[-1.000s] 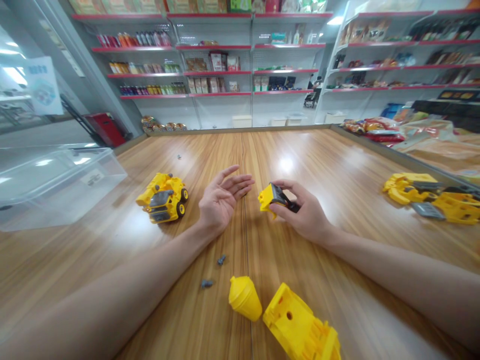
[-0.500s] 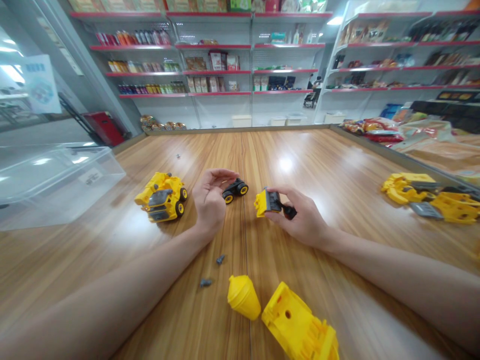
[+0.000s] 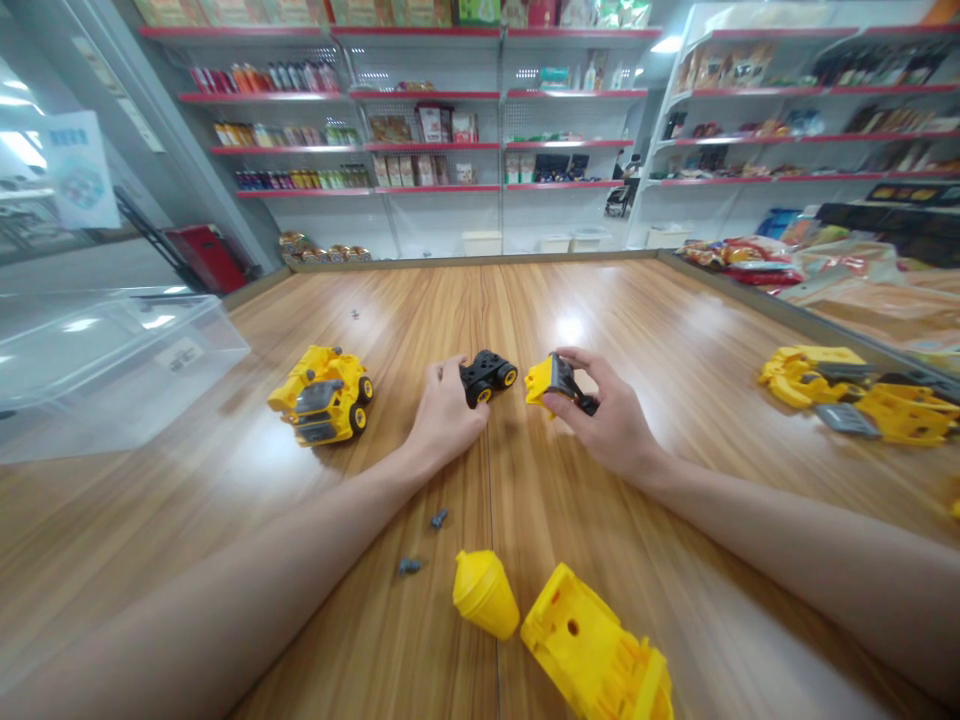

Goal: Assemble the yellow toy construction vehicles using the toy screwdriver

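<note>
My left hand [image 3: 451,408] is closed around one end of a black toy truck chassis [image 3: 491,370] with yellow-hubbed wheels. Its far end sticks out past my fingers, toward the right. Across a small gap, my right hand [image 3: 611,410] grips a yellow toy truck cab [image 3: 541,380] with a dark windscreen, pinched between thumb and fingers. A black piece [image 3: 585,402] shows under my right fingers; its kind is partly hidden. Nearer to me lie a yellow mixer drum [image 3: 486,592], a yellow truck body part [image 3: 592,640] and two grey toy screws [image 3: 439,518].
An assembled yellow toy truck [image 3: 322,395] stands left of my left hand, with a clear plastic bin [image 3: 127,370] farther left. More yellow toy vehicles [image 3: 862,390] lie at the right. A small grey piece [image 3: 355,314] is far back. Stocked shelves line the wall beyond the table's edge.
My left hand has taken a firmer hold on the chassis and moved it slightly right, turning it so its top shows. My right hand has tilted the cab and shifted it a little right.
</note>
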Demonstrator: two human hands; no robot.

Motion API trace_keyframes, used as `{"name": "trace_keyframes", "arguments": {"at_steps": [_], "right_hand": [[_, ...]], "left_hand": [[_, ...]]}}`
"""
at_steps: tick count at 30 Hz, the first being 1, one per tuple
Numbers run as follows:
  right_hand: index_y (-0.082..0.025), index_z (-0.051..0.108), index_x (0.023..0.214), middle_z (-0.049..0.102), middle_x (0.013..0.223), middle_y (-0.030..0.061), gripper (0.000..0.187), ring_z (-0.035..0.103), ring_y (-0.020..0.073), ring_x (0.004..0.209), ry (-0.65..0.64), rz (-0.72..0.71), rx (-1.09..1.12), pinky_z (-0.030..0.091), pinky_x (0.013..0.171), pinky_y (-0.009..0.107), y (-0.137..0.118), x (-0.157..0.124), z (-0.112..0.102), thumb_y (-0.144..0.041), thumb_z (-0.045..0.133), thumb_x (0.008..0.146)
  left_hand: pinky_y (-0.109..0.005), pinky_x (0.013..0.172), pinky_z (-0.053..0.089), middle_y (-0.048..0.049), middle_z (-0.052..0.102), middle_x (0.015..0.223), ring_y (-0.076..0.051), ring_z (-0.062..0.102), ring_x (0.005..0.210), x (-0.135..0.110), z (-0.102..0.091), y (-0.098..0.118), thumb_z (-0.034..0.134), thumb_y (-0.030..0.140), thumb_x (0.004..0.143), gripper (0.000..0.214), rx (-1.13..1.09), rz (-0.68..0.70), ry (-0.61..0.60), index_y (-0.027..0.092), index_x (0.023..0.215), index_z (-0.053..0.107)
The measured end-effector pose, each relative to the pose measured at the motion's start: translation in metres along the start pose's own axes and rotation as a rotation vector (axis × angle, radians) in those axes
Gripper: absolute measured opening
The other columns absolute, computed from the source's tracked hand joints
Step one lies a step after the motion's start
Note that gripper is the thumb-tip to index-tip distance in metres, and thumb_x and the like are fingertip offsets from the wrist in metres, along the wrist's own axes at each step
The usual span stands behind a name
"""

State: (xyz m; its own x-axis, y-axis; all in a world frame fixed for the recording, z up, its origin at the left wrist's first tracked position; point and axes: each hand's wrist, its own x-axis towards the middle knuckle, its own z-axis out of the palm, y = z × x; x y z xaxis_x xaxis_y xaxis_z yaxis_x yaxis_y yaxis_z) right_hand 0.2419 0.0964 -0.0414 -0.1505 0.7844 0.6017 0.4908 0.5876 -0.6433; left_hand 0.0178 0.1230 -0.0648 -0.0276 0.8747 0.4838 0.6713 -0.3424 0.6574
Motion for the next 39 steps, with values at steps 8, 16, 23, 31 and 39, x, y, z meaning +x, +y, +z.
{"name": "trace_keyframes", "arguments": {"at_steps": [8,16,23,31,39], "right_hand": [[-0.02,0.049,0.134,0.06,0.128,0.0103,0.052,0.057,0.0247,0.118,0.025,-0.015,0.047,0.049,0.096,0.04,0.009,0.003,-0.002,-0.028,0.065,0.086],[-0.021,0.049,0.134,0.059,0.13,0.0106,0.05,0.054,0.025,0.122,0.032,-0.036,0.017,0.042,0.107,0.045,0.012,0.004,-0.003,-0.024,0.063,0.086],[-0.02,0.045,0.139,0.057,0.133,0.0101,0.059,0.054,0.0251,0.123,-0.062,-0.031,0.035,0.043,0.107,0.045,0.012,0.002,-0.002,-0.017,0.063,0.083],[-0.022,0.047,0.138,0.057,0.134,0.0101,0.059,0.058,0.0279,0.118,-0.12,-0.039,0.007,0.05,0.099,0.044,0.009,0.0,-0.002,-0.019,0.065,0.082],[-0.019,0.051,0.133,0.061,0.128,0.011,0.057,0.063,0.0267,0.109,-0.135,-0.048,-0.015,0.056,0.086,0.039,0.004,-0.002,0.0,-0.028,0.07,0.081]], "left_hand": [[-0.047,0.094,0.052,-0.0168,0.055,0.127,-0.027,0.063,0.108,0.0,0.004,0.003,0.071,0.021,0.073,0.063,-0.309,0.04,-0.105,0.016,0.131,0.047],[-0.034,0.088,0.057,-0.0151,0.048,0.138,-0.022,0.063,0.111,-0.008,0.001,0.016,0.067,0.008,0.072,0.071,-0.691,0.111,-0.225,0.022,0.138,0.042],[-0.032,0.089,0.055,-0.014,0.052,0.133,-0.022,0.061,0.114,-0.008,-0.003,0.017,0.059,0.0,0.067,0.075,-0.766,0.114,-0.271,0.02,0.137,0.043],[-0.033,0.091,0.052,-0.0112,0.049,0.133,-0.021,0.061,0.111,-0.007,-0.007,0.019,0.061,0.006,0.067,0.076,-0.847,0.127,-0.266,0.022,0.139,0.042],[-0.037,0.098,0.05,-0.0147,0.053,0.132,-0.025,0.059,0.116,-0.006,-0.009,0.022,0.066,0.01,0.071,0.069,-0.67,0.105,-0.339,0.015,0.136,0.045]]}}
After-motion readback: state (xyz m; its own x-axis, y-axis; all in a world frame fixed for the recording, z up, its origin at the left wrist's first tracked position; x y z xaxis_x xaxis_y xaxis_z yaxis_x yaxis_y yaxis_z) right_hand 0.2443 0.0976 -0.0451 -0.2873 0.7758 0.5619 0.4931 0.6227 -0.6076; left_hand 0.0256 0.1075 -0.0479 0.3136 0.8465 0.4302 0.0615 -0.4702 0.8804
